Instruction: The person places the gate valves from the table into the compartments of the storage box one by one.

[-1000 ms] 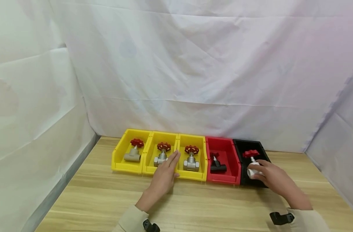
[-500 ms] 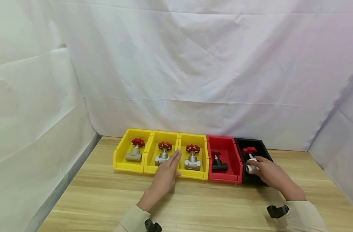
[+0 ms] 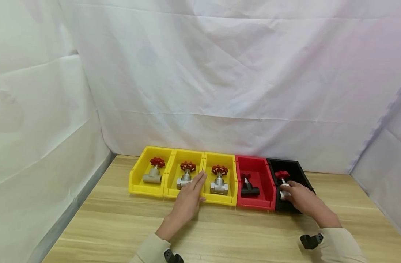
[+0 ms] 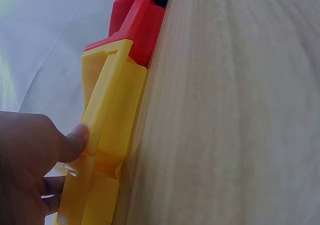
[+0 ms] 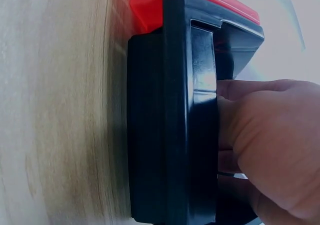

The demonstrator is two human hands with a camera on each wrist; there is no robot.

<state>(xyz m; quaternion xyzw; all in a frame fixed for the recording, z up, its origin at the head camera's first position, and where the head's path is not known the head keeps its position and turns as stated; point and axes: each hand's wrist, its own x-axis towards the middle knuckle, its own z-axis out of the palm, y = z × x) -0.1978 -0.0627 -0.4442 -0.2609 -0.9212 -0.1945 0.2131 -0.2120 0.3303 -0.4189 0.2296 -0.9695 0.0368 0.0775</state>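
In the head view my right hand point(image 3: 303, 200) reaches into the black bin point(image 3: 294, 166) at the right end of the row. Its fingers grip the white body of a valve point(image 3: 284, 191) with a red handle; the right wrist view hides the valve behind the hand and bin wall. My left hand point(image 3: 186, 197) rests at the divider between two yellow bins point(image 3: 220, 200), fingers straight and together. In the left wrist view its thumb point(image 4: 76, 141) touches the front lip. Beside it stand two metal gate valves, one on the left point(image 3: 184, 179) and one on the right point(image 3: 219, 185), both with red handwheels.
A red bin point(image 3: 257, 166) holds a black valve point(image 3: 249, 189) with a dark red handle. In the leftmost yellow bin point(image 3: 134, 184) lies a beige valve point(image 3: 152, 177) with a red handwheel. The bins stand on a wooden table point(image 3: 226, 233) before a white cloth point(image 3: 220, 91).
My right hand has shifted slightly left within the black bin, and the white valve in its fingers has moved left with it. The left hand has stayed in place.
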